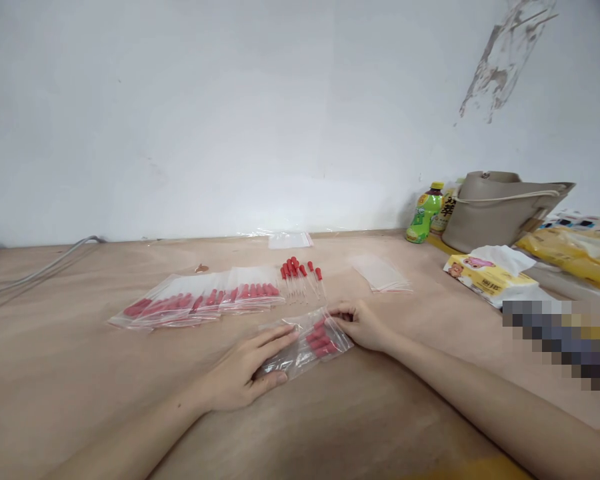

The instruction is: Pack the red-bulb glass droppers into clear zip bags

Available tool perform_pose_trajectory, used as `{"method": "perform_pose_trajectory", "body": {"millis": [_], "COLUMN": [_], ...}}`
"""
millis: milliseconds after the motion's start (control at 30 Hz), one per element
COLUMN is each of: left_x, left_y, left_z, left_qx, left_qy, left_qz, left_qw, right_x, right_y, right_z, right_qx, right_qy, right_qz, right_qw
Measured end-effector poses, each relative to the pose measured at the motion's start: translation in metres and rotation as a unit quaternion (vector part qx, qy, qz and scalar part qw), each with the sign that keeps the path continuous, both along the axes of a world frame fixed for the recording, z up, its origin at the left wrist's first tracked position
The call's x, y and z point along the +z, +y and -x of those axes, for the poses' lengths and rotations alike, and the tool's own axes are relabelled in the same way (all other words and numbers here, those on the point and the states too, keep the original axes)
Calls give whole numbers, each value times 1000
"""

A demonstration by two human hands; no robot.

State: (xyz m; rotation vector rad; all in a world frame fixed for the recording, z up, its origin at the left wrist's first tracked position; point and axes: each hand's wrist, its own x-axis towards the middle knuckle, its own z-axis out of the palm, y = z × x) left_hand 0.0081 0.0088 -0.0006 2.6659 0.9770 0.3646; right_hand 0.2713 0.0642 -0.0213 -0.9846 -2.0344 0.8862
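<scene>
A clear zip bag lies in front of me with several red-bulbed glass droppers inside, their bulbs toward its right end. My left hand rests on the bag's left part, fingers stretched out and thumb apart. At the right end, my right hand has its fingers curled and pinched on the bag's edge. Just beyond the bag is a small pile of loose droppers, red bulbs pointing away from me. To the left, filled zip bags overlap in a row, each showing red bulbs.
Flat zip bags lie right of the loose droppers, and another stack sits near the wall. At the right stand a green bottle, a grey-beige bag and a tissue pack. A cable crosses the far left.
</scene>
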Motion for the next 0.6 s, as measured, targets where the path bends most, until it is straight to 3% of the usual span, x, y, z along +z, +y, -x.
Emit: {"method": "perform_pose_trajectory", "body": {"millis": [200, 367, 500, 600], "left_x": [0, -1, -2, -3], "left_y": [1, 0, 2, 3], "left_z": [-1, 0, 1, 1], "left_qx": [-10, -5, -4, -10], "left_qy": [-6, -6, -11, -19], "left_qz": [-1, -2, 3, 6], "left_qw": [1000, 1000, 1000, 1000], "right_x": [-3, -6, -4, 5], "right_y": [-8, -11, 5, 27], "right_z": [11, 4, -4, -4], "right_qx": [-25, -21, -120, -227], "right_qy": [64, 44, -10, -90], "right_qz": [92, 26, -43, -73], "right_qw": [993, 998, 992, 967]}}
